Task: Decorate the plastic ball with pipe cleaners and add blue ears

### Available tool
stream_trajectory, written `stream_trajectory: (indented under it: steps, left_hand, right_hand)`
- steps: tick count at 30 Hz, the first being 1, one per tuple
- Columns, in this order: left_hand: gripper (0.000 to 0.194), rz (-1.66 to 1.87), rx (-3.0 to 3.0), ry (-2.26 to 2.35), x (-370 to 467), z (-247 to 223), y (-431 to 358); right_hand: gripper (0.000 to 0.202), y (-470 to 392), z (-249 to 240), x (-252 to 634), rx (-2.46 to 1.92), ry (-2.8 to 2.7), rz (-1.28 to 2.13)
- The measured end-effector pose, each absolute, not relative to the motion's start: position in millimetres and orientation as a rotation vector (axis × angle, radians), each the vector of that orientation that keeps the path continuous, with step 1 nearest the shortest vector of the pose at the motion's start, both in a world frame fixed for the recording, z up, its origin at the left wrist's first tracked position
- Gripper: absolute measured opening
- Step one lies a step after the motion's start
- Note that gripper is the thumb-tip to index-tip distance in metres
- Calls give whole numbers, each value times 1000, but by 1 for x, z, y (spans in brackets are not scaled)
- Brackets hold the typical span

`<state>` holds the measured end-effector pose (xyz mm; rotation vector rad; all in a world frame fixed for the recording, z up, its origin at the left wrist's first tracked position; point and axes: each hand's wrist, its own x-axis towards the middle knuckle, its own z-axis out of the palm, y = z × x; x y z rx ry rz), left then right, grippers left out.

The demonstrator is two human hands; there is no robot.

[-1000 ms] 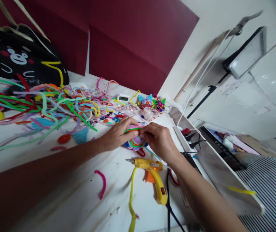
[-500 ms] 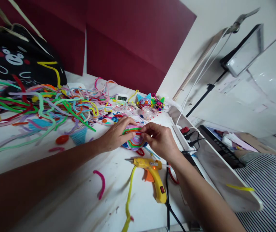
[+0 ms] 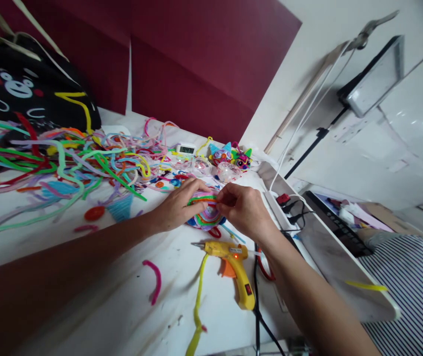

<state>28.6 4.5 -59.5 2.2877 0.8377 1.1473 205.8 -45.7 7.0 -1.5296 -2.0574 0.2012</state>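
A round craft piece of coiled, multicoloured pipe cleaners [image 3: 207, 210] stands on the white table between my hands. Its bands are lilac, green, orange and blue. My left hand [image 3: 181, 203] grips it from the left, fingers over the top and thumb across the front. At its right edge my right hand [image 3: 244, 208] is closed in a pinch, on the end of a reddish pipe cleaner [image 3: 214, 200] lying across the face; the fingertips partly hide this. Just below lies a yellow glue gun [image 3: 229, 252], its small light glowing orange, nozzle pointing left.
Loose pipe cleaners [image 3: 66, 153] heap up at left before a black bag [image 3: 29, 89]. Behind my hands stand a small digital clock [image 3: 186, 149], clear plastic balls [image 3: 229, 171] and two finished figures [image 3: 241, 159]. A power strip [image 3: 278, 210] and black cables lie at right.
My right hand has shifted slightly at the piece's right edge, its fingers drawn closer together. The left hand keeps its grip, and the view has moved very slightly.
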Motion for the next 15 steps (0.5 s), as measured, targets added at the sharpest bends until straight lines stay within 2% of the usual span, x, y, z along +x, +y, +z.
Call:
stream_trajectory:
  steps: [7, 15]
  left_hand:
    - [23, 1147, 2280, 844, 29, -58, 2]
    - [26, 1135, 2277, 858, 29, -59, 3]
  right_hand:
    - [18, -45, 10, 200, -1609, -2071, 84]
    - [12, -40, 15, 207, -1607, -2038, 381]
